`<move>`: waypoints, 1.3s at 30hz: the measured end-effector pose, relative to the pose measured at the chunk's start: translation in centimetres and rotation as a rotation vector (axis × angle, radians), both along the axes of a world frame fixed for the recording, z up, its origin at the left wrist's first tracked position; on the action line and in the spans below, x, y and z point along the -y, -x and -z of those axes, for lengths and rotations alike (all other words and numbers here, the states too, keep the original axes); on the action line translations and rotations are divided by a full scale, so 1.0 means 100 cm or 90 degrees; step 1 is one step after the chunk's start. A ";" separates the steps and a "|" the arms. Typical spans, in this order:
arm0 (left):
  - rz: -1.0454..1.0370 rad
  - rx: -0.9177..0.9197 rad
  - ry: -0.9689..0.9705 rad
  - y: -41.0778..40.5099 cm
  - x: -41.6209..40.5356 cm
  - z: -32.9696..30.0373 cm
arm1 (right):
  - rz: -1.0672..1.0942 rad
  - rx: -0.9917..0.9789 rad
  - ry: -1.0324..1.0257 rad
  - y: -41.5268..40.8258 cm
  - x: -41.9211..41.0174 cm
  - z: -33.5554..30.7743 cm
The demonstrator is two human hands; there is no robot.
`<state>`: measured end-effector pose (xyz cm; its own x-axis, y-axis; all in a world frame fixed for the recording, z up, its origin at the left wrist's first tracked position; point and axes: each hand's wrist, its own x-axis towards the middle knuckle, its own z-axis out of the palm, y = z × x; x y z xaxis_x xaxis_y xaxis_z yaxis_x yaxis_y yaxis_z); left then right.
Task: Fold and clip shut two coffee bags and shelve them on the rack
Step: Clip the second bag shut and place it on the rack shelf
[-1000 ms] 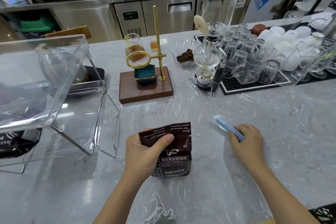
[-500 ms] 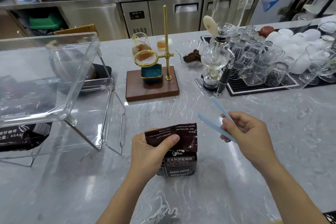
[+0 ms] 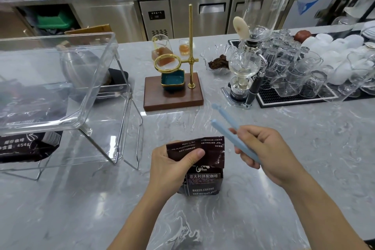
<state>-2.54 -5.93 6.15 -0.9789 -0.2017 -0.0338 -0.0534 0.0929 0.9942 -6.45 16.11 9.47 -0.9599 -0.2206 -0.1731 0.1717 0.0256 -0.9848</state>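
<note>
A dark brown coffee bag stands upright on the grey marble counter, its top folded down toward me. My left hand grips the bag from the left, thumb pressing the fold flat. My right hand hovers just right of the bag's top and holds a light blue bag clip, whose two arms are spread apart and point up-left. A second dark coffee bag lies on the lower level of the clear rack at the left.
A wooden pour-over stand with a brass post sits behind the bag. A glass siphon brewer, a bowl of coffee grounds and a black mat with several glasses fill the right rear.
My right hand picked the blue clip off the counter, lifted it and spread its arms apart. The left hand has kept holding the folded bag.
</note>
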 end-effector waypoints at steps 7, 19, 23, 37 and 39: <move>0.012 -0.010 -0.035 -0.001 0.000 -0.001 | -0.131 0.029 -0.122 0.006 0.011 -0.007; 0.068 -0.066 -0.047 -0.004 0.001 -0.001 | -0.162 0.016 -0.167 0.012 0.035 -0.026; 0.099 -0.044 -0.070 -0.008 0.001 0.001 | -0.141 -0.020 -0.196 0.013 0.045 -0.024; 0.027 -0.034 -0.062 -0.007 -0.003 0.008 | 0.005 0.024 0.092 -0.004 0.060 -0.004; 0.019 -0.023 -0.077 -0.006 -0.003 0.009 | -0.043 0.006 0.126 -0.008 0.051 0.001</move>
